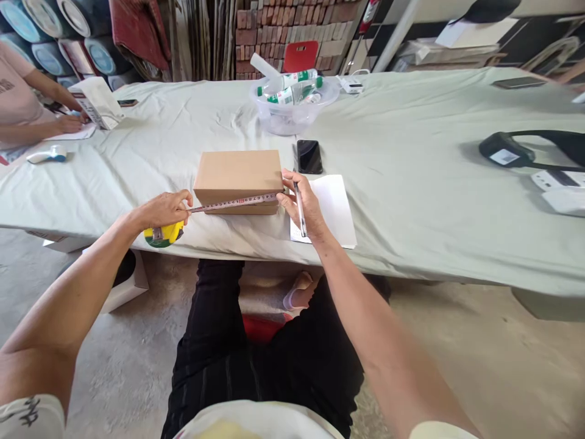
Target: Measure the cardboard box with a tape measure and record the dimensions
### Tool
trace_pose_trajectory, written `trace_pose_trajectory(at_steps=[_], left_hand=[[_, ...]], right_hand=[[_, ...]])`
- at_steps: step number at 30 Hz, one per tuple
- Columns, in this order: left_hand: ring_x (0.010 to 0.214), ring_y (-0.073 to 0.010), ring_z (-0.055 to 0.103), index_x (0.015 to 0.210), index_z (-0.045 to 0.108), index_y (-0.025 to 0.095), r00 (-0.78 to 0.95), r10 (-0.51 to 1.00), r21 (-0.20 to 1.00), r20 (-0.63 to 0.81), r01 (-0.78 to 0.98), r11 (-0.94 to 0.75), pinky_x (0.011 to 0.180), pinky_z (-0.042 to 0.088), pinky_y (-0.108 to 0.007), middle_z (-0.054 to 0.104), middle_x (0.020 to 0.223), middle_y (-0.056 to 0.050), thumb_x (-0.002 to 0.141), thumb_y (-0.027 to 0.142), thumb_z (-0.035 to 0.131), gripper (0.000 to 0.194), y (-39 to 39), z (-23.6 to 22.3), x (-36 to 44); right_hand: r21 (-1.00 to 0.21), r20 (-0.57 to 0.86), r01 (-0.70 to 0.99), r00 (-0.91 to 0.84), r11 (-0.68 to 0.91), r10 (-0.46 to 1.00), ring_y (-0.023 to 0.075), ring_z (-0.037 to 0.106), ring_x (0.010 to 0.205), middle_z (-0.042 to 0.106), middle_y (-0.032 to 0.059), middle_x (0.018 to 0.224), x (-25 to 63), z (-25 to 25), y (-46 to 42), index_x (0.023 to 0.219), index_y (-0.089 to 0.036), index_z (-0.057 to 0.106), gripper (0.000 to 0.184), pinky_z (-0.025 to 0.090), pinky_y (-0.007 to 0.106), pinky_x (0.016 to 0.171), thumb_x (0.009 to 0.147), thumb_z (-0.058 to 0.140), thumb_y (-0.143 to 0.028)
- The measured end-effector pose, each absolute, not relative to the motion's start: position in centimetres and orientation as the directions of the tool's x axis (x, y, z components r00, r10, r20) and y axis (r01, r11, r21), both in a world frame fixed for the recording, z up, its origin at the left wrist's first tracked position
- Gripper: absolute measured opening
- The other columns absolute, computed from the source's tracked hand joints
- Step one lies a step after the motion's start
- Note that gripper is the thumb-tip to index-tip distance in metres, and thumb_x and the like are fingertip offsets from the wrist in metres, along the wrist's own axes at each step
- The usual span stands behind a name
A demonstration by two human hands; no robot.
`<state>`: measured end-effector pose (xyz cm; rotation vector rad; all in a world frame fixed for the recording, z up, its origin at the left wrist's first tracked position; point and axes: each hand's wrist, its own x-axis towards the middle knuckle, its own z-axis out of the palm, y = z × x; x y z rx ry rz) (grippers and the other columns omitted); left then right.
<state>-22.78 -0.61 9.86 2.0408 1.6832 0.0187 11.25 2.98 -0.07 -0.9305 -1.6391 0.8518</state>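
A brown cardboard box (240, 171) lies on the cloth-covered table in front of me. Along its near side runs the pulled-out blade (233, 202) of a tape measure. My left hand (165, 209) is closed at the left end, by the yellow and green tape measure case (164, 234). At the box's right front corner, my right hand (301, 200) pinches the tape's end and also carries a pen (299, 207) between its fingers. Beneath that hand is a white sheet of paper (333, 210). A black phone (309, 157) rests just behind the paper.
A clear plastic basin (286, 119) with several bottles stands at the table's far side. To the left a person writes on paper beside a white box (98, 103). A black headset (507, 149) lies on the right. Stacked bricks (292, 30) stand behind the table.
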Motion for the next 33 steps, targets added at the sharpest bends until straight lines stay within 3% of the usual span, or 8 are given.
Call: trace_pose_trajectory(at_steps=[3,6,11,15,23,29,33], left_hand=[[0.073,-0.0233,0.068,0.127,0.05,0.023,0.249,0.908,0.32,-0.337,0.937,-0.139,0.07,0.045,-0.029,0.077,0.076,0.003,0.077,0.027,0.049,0.05,-0.4,10.5,-22.8],[0.076,-0.0239,0.07,0.134,0.045,0.021,0.244,0.901,0.294,-0.358,0.946,-0.139,0.069,0.046,-0.029,0.078,0.081,0.001,0.077,0.03,0.049,0.057,0.0,10.8,-22.8],[0.074,-0.0232,0.069,0.127,0.053,0.022,0.253,0.907,0.278,-0.338,0.947,-0.161,0.068,0.046,-0.029,0.078,0.083,0.0,0.077,0.031,0.049,0.051,1.0,11.2,-22.9],[0.072,-0.0226,0.068,0.116,0.06,0.023,0.236,0.919,0.33,-0.315,0.936,-0.127,0.064,0.046,-0.028,0.077,0.08,-0.001,0.074,0.031,0.051,0.043,1.6,11.6,-22.8],[0.069,-0.0245,0.069,0.104,0.063,0.022,0.201,0.918,0.472,-0.342,0.881,-0.017,0.057,0.048,-0.029,0.076,0.08,-0.004,0.071,0.032,0.056,0.034,2.1,11.4,-22.9],[0.071,-0.023,0.069,0.111,0.063,0.021,0.186,0.918,0.488,-0.349,0.873,0.009,0.06,0.05,-0.029,0.075,0.079,-0.003,0.073,0.031,0.053,0.041,1.8,11.6,-22.6],[0.069,-0.0227,0.067,0.101,0.067,0.021,0.177,0.916,0.461,-0.36,0.887,0.01,0.056,0.048,-0.027,0.075,0.079,-0.003,0.069,0.034,0.057,0.036,1.6,10.6,-22.6]], right_hand=[[-0.824,0.44,0.296,-0.201,0.482,0.875,0.0244,0.062,0.124,0.053,0.0053,0.15,11.4,0.2,3.1,0.121,-0.031,0.057,0.036,0.054,0.047,0.102,0.086,0.062,-0.039],[-0.791,0.441,0.367,-0.211,0.489,0.872,0.0235,0.065,0.119,0.056,0.0049,0.147,11.6,0.7,3.0,0.115,-0.029,0.06,0.031,0.056,0.046,0.099,0.084,0.062,-0.032],[-0.779,0.439,0.38,-0.239,0.499,0.866,0.0213,0.069,0.11,0.056,0.0065,0.146,11.9,1.1,3.0,0.112,-0.027,0.061,0.028,0.056,0.045,0.099,0.084,0.062,-0.03],[-0.792,0.442,0.35,-0.235,0.5,0.866,0.0197,0.07,0.102,0.056,0.0081,0.146,12.0,0.9,3.1,0.109,-0.025,0.061,0.027,0.057,0.044,0.097,0.084,0.064,-0.034],[-0.778,0.459,0.361,-0.235,0.515,0.857,0.0232,0.068,0.113,0.056,0.0086,0.147,11.9,0.7,3.3,0.109,-0.026,0.06,0.027,0.054,0.046,0.102,0.086,0.063,-0.04],[-0.793,0.44,0.345,-0.247,0.502,0.863,0.0235,0.069,0.108,0.054,0.0094,0.149,11.9,0.7,3.3,0.109,-0.027,0.059,0.031,0.052,0.049,0.103,0.086,0.064,-0.046],[-0.803,0.433,0.332,-0.245,0.494,0.868,0.0238,0.068,0.111,0.053,0.0113,0.15,12.0,0.9,3.1,0.11,-0.026,0.059,0.039,0.052,0.048,0.103,0.088,0.06,-0.059]])
